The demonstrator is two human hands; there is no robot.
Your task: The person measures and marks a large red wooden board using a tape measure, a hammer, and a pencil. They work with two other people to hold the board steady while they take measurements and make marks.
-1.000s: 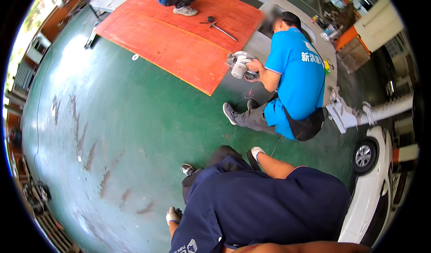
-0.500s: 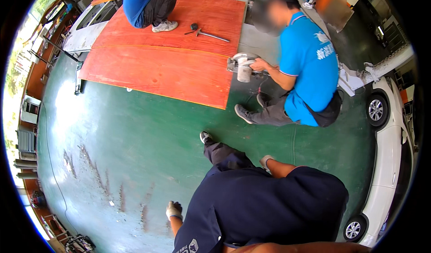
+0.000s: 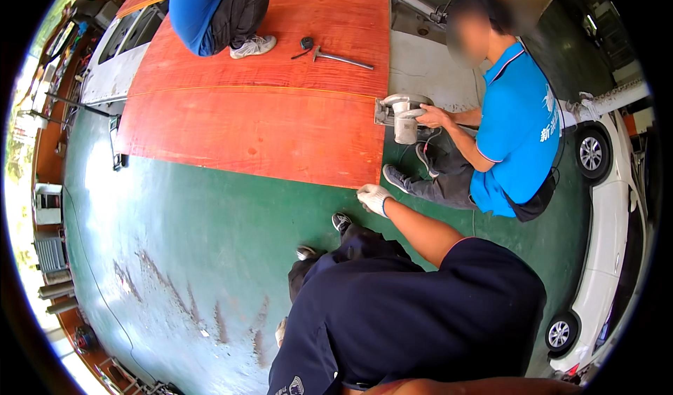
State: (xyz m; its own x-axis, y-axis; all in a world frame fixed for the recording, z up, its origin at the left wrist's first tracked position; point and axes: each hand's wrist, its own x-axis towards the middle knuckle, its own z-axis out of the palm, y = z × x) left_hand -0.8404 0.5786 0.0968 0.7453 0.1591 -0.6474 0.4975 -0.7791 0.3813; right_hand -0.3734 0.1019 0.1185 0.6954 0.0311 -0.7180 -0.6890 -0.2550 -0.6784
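My right hand [image 3: 374,198], in a whitish work glove, reaches forward to the near right corner of a red plywood sheet [image 3: 245,130]. Its fingers are curled closed at that corner; the exact grip on the edge is too small to see. My left hand [image 3: 281,332], also gloved, hangs by my side and is mostly hidden by my dark shirt, fingers out of sight. At the sheet's right edge, a co-worker in a blue shirt [image 3: 515,118] squats with both hands on a circular saw [image 3: 405,118].
Another person [image 3: 242,13] crouches on the sheet, near a tape measure [image 3: 306,43] and a hammer-like metal tool [image 3: 343,60]. A yellowish line crosses the wood. A white car [image 3: 606,255] stands at right. A cable [image 3: 91,269] runs along the green floor [image 3: 189,234] at left.
My right hand has swung forward from beside my body to the sheet's corner. My left hand has drawn back behind my shirt. I have stepped, and the co-worker's saw remains at the sheet's edge.
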